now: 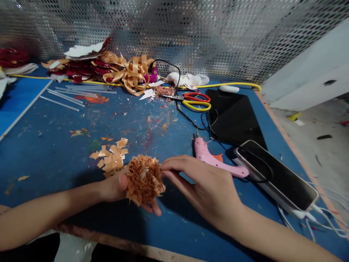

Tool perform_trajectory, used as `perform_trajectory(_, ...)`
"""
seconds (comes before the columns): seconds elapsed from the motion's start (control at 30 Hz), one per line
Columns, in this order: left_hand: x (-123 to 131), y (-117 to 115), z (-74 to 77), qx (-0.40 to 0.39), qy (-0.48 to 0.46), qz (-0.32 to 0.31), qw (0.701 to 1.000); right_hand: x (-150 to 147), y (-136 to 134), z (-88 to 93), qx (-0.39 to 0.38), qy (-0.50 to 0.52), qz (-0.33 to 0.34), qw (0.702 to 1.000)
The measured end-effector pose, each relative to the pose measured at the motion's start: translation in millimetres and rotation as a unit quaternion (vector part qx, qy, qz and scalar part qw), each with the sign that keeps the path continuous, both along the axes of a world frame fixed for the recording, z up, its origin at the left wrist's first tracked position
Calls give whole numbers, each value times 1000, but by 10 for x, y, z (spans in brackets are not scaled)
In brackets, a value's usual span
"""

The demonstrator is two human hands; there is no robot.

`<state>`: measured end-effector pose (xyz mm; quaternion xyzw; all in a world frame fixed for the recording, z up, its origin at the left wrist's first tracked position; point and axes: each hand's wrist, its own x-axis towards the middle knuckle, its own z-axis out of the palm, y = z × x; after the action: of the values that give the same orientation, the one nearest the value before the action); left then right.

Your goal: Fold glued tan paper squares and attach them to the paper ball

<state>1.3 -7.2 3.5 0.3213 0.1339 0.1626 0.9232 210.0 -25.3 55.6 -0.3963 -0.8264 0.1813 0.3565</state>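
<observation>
A round, shaggy orange-brown ball of fibres (143, 179) rests in my left hand (116, 187), whose fingers curl under and around it above the table's front part. A pale whitish spot shows near the ball's top. My right hand (205, 185) has its thumb and forefinger pinched together at the ball's right side; whatever they hold there is too small to make out. Just beyond my left hand lies a small heap of cut tan ribbon pieces (113, 156). A pink glue gun (215, 160) lies on the table right behind my right hand.
Red-and-yellow-handled scissors (195, 102), a black tablet (234, 116) and a phone-like device (278, 174) with white cables lie to the right. Clear glue sticks (68, 96) are at the back left. Tan ribbon (136, 74) is heaped before the perforated metal screen (174, 36).
</observation>
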Motion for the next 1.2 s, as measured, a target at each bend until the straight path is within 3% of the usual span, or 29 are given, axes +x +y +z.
perform_trajectory(0.17, 13, -16, -20, 22, -5, 6, 1000, -92, 46, -103, 7, -12, 7, 1000)
perform_trajectory(0.37, 22, -26, 35, 55, 41, 30, 997, -139, 42, -82, 26, -48, -48, 997)
perform_trajectory(0.6, 40, -5, 26, 83, 22, 39, 996, -127, 51, -68, 8, -54, -41, 998)
perform_trajectory(0.97, 42, -38, 53, 90, 52, 42, 994, -193, 24, -138, 71, -113, -76, 988)
perform_trajectory(1.1, 45, -59, 44, 86, 55, 41, 994, -189, 13, -87, 68, -111, -89, 988)
perform_trajectory(1.2, 38, -55, 37, 57, 38, 73, 995, -76, 48, 21, 39, -49, -94, 994)
